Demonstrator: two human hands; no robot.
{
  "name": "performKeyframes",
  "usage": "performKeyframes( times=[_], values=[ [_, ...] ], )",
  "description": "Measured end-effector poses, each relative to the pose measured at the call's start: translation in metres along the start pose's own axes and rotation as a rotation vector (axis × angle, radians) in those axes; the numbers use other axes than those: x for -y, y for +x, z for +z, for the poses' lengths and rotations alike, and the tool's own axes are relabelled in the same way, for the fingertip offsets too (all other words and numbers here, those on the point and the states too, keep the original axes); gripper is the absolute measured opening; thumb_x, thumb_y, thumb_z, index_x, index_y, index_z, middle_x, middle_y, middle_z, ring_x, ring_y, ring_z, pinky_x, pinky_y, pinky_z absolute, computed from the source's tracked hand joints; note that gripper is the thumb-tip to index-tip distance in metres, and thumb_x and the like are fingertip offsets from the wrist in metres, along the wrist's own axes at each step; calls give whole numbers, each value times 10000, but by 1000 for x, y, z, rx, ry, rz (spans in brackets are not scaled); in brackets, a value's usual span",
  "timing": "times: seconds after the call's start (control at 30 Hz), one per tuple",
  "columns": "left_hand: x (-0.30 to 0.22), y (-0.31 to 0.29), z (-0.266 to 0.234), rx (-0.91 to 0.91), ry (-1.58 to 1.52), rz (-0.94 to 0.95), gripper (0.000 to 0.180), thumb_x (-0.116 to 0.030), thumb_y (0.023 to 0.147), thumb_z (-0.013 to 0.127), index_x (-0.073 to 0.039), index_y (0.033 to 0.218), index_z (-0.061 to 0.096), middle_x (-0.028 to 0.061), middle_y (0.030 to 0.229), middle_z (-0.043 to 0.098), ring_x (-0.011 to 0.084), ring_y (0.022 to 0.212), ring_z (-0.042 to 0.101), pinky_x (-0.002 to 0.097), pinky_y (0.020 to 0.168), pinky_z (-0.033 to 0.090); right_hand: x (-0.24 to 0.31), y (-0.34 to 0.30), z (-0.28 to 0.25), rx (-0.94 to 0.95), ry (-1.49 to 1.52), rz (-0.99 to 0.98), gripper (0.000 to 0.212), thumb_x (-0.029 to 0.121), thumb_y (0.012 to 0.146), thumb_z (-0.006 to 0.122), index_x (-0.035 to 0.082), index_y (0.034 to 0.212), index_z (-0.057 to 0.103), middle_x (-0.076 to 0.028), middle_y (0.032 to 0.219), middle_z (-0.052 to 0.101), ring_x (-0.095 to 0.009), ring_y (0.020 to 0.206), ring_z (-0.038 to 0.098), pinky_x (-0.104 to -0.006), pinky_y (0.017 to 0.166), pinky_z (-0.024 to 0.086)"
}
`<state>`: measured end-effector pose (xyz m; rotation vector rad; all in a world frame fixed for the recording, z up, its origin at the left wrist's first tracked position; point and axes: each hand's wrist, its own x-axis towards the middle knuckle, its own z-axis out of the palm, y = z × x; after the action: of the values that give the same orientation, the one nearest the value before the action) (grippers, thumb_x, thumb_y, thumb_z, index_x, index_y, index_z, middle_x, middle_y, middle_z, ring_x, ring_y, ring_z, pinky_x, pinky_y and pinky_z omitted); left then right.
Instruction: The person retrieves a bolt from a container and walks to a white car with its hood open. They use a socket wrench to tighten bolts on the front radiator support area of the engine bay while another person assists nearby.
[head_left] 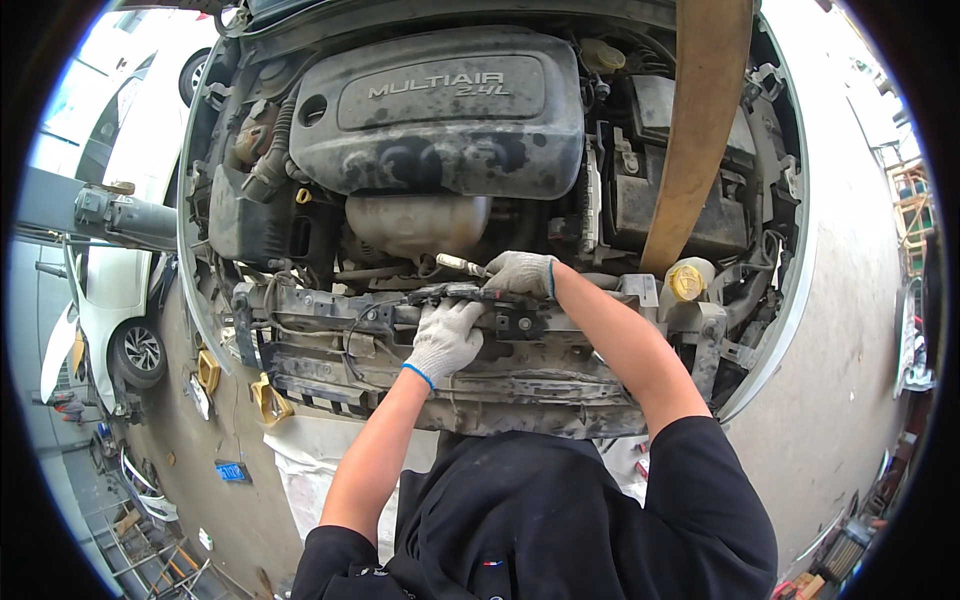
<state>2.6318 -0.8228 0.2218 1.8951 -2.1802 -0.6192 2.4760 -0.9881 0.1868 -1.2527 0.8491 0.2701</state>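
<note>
My left hand [447, 335], in a pale knit glove with a blue cuff, grips the front of a dark hood latch [432, 292] on the crossbar at the front of the engine bay. My right hand [522, 274], gloved alike, is just above and to the right of it. Its fingers are closed around a slim metal tool, seemingly a ratchet [460, 264], whose pale end points left over the latch. The fingertips of both hands are partly hidden. Behind them lies the dusty engine cover [440, 120], with a metal heat shield [418, 222] below it.
A brown strip [695, 130] crosses the bay at the right, over the battery area. A reservoir with a yellow cap [687, 283] stands by the right end of the crossbar. The exposed bumper beam [480, 385] runs before me. A white car [120, 300] stands at left.
</note>
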Motion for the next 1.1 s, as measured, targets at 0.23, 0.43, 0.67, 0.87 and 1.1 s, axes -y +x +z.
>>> performKeyframes(
  times=[0.23,0.43,0.67,0.87,1.1],
  values=[
    [4,-1,4,-41,-15,31,336,-163,784,621,-104,1114,636,106,1057,692,339,1058,616,536,898,458,1,-2,0,-20,-30,10,397,202,785,788,-46,1092,737,-60,872,723,-134,731,640,-328,659,516],
    [-2,0,0,-66,-34,33,354,-152,765,630,-111,1117,623,151,1030,678,361,1014,623,528,894,466,-14,10,-3,-52,-53,-24,412,278,732,808,-41,987,761,-84,872,727,-181,789,650,-366,716,516],
    [-1,4,-3,-34,-60,-25,288,-164,795,638,-125,1081,639,173,1029,671,389,955,644,528,840,504,-5,1,-4,-69,-57,-18,400,270,750,790,-42,999,756,-88,874,728,-174,761,651,-356,686,520],
    [0,4,7,-107,-75,-37,235,-158,800,644,-121,1032,659,154,937,687,383,932,643,523,837,495,-6,8,-5,25,57,12,350,214,771,769,-39,1011,748,-75,848,713,-156,726,640,-351,626,516],
    [-10,1,14,-227,6,-39,204,-174,798,649,-102,988,660,136,930,685,358,941,629,517,823,473,-9,21,-12,87,-22,72,275,201,760,754,8,956,761,-73,807,678,-165,659,598,-359,562,462]
  ],
)
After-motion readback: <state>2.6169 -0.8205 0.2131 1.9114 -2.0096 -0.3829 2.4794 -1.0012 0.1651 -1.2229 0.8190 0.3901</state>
